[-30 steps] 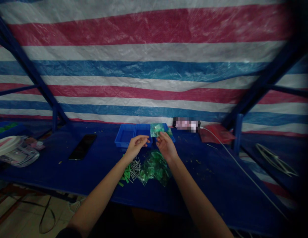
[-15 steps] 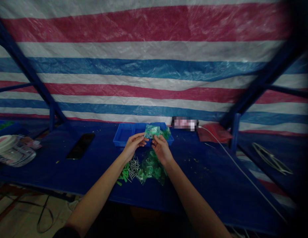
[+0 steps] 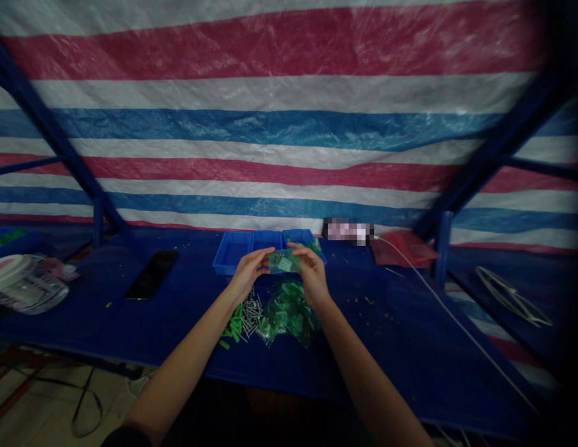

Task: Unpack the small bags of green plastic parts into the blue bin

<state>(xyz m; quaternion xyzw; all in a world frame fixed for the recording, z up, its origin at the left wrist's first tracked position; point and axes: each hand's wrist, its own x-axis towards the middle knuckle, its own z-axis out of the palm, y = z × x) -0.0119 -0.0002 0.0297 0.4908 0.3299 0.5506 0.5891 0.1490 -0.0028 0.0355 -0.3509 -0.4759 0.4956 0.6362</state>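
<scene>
Both forearms reached forward, the left hand [image 3: 246, 274] and right hand [image 3: 311, 273] pinching opposite ends of a small clear plastic bag of green parts [image 3: 284, 261], held above the blue workbench [image 3: 410, 323]. A striped red, white and blue tarpaulin [image 3: 279, 124] hung behind.

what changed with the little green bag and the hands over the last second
The small clear bag of green parts came down from in front of the blue tray and toward the person. A second ago only the right hand held it; now the left hand pinches its other end too. The pile of bags, screws and phone lie as before.
</scene>
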